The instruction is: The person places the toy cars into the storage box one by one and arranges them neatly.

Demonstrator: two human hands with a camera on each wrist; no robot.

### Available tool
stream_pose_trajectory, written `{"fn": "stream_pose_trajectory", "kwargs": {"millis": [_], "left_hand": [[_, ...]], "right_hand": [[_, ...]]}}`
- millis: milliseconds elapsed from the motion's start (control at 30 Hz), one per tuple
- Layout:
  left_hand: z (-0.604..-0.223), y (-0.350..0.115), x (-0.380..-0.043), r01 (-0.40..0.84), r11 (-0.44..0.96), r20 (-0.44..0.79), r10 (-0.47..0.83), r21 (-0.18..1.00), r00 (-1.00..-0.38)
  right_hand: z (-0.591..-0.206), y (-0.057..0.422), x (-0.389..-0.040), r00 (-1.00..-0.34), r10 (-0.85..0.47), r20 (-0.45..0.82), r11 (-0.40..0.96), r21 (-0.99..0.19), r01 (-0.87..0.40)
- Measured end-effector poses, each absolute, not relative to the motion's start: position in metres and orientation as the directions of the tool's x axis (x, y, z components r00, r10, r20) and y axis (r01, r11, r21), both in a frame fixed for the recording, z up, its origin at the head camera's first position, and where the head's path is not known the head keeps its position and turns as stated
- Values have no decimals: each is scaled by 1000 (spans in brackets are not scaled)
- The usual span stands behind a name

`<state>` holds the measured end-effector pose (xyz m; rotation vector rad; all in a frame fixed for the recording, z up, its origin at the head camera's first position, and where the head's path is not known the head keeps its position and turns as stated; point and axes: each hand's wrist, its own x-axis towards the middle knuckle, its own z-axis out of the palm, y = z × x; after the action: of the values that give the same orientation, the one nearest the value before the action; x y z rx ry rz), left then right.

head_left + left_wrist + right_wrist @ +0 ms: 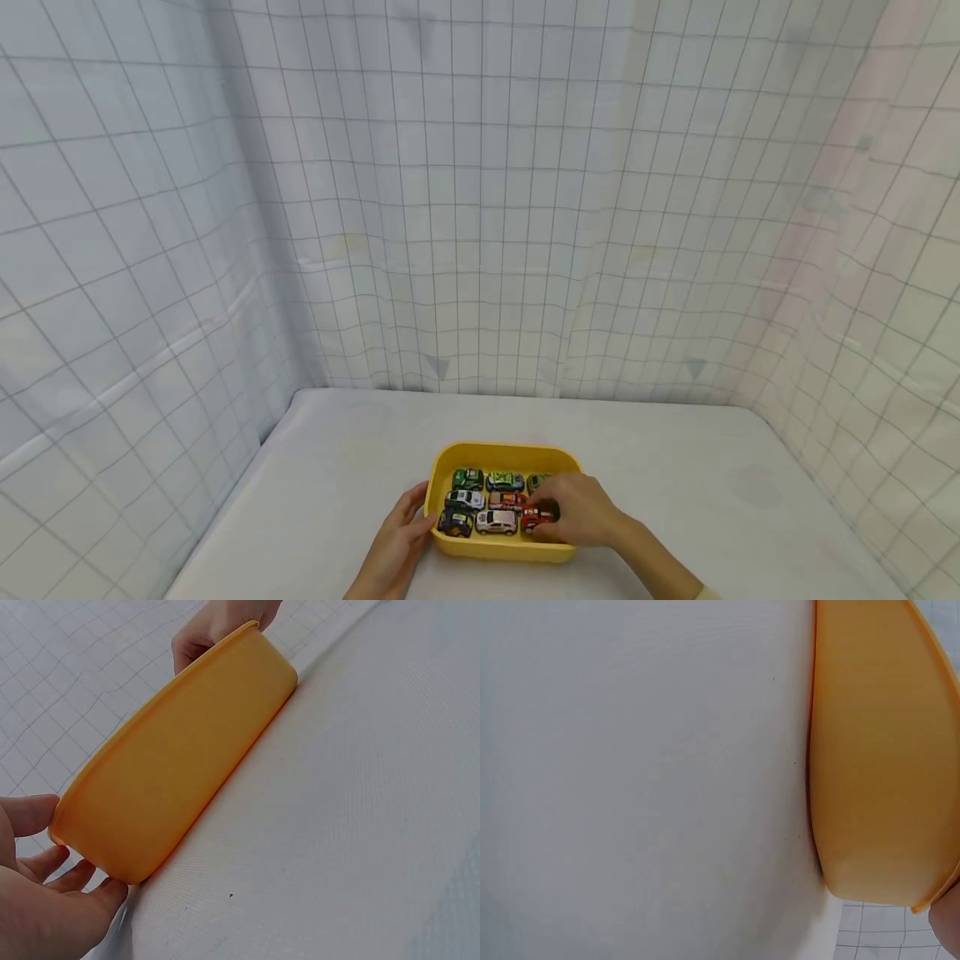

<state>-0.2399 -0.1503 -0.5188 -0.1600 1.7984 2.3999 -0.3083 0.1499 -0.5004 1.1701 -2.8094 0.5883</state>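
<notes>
A yellow plastic tray (504,550) with rounded corners stands on the table, holding several small toy cars in rows. My left hand (399,537) grips its left end, thumb by the rim and fingertips against the outer wall, as the left wrist view shows. Inside the right end, my right hand (587,508) pinches a red toy car (534,520) in the front row, covering part of it. Beside that car are a white patterned car (497,522) and a dark blue and yellow car (455,523). The right wrist view mostly shows the tray's outer wall (889,765).
Behind the front row sit a white and green car (465,499), an orange-red car (507,500), a green car (468,478) and a lime-green car (505,481). Another green car (536,481) is partly hidden. White gridded curtains (480,208) surround the white-covered table (337,450).
</notes>
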Motion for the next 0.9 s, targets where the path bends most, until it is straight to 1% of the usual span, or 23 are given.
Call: {"fn": "stream_pose_trajectory", "kwargs": {"millis": [167, 500, 667, 733, 800, 900], "left_hand": [[-517, -150, -240, -174, -275, -169, 43, 946, -985], [-518, -150, -240, -176, -273, -169, 49, 946, -984], [-518, -150, -243, -176, -270, -169, 47, 947, -984], [-520, -149, -244, -168, -245, -162, 45, 955, -986], [-520, -147, -244, -161, -203, -158, 30, 966, -987], [-518, -148, -245, -155, -96, -159, -39, 983, -986]], "right_hand": [[-497, 148, -310, -721, -677, 149, 662, -306, -684], [-497, 147, -308, -733, -667, 134, 666, -333, -667], [-499, 150, -310, -728, -659, 189, 642, -362, -676], [-500, 153, -310, -722, -654, 226, 620, -386, -683], [-501, 158, -311, -707, -655, 266, 579, -425, -696], [-501, 165, -312, -683, -651, 332, 508, -478, -717]]}}
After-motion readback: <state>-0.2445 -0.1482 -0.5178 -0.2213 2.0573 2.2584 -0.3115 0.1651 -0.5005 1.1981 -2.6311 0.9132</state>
